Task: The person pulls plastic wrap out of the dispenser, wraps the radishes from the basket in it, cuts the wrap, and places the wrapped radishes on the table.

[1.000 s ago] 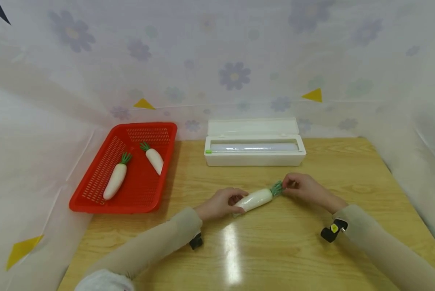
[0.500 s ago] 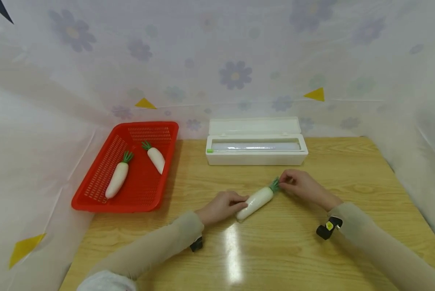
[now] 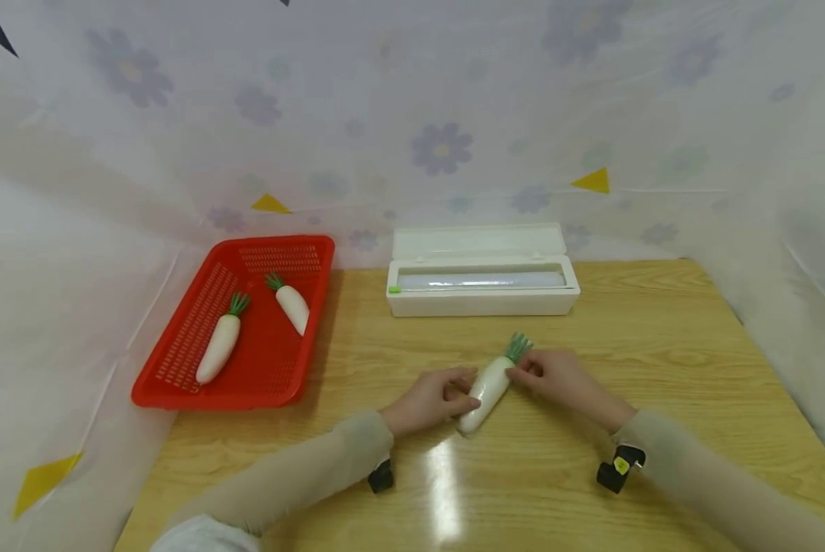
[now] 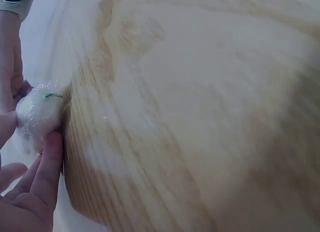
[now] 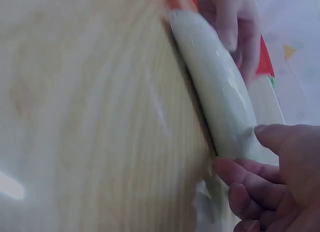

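Radish [image 3: 490,389] has pivoted on the table [image 3: 533,483]. We see the right hand [image 3: 560,379], shifted off the leaves [image 3: 519,347], pinching just below them; the left hand [image 3: 429,399] pinches lower, so both ends seem steadied.

Table [image 3: 682,360]: light wood, yellowish, visible grain, glossy; I see a bright glare streak [image 3: 444,491] on the near half. Directly on it, three items. Red basket [image 3: 212,402], far left, mesh sides, its rim seeming to reach past the table's left edge. White box [image 3: 481,306], back edge, right of the basket and apart from it, long side facing front, lid [image 3: 480,241] up at the rear. Radish [image 3: 487,392], nearer front, mid-table, in front of the box, not touching it; lies slantwise, leaf end toward the back right. Can't tell whether its leaves touch the wood.
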Tool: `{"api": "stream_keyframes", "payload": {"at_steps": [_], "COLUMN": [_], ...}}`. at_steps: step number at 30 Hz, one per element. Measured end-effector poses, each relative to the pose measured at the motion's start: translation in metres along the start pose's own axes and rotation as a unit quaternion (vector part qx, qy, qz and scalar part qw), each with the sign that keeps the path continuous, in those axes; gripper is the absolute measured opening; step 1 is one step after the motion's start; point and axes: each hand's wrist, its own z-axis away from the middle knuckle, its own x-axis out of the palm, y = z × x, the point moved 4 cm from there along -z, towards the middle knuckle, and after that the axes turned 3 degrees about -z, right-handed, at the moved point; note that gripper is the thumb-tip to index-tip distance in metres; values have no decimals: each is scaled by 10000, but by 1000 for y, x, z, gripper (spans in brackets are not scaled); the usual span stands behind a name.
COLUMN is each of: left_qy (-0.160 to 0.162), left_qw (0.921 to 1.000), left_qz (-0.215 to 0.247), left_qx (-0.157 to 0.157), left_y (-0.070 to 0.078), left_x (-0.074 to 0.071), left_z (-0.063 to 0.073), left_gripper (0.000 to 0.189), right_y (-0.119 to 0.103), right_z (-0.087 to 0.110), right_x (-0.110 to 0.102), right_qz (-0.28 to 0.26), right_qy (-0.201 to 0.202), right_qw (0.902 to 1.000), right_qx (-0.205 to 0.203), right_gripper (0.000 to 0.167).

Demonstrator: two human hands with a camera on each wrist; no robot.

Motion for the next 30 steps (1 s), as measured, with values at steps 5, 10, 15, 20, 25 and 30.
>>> {"api": "stream_keyframes", "payload": {"at_steps": [5,10,15,20,25,30], "left_qy": [114,378,706,947,994,795], "left_qw": [9997,9985,9937,9840,9801,9772], "left_qz": [211,390,867,1491,1686,1952], "left_qx": [-48,-28,0,-228,-319,-244], "left_y": [3,8,8,3,4,2], "left_x": [10,19,27,31,33,34], "left_z": [-1,1,0,-4,-7,-6], "left_gripper": [58,52,44,40,37,34], "right_y": [-5,-3,-3,-5,-11,-14], "right_z": [6,7,7,10,15,19], "right_x": [13,13,10,10,14,18], "right_qz": [-354,-475,-565,-609,-580,-442], "right_qy": [-88,-33,2,44,45,56], "right_qw": [9993,9985,9978,9972,9969,9962], "right_qx": [128,286,352,437,525,743], "right_gripper": [28,27,27,27,34,44]}}
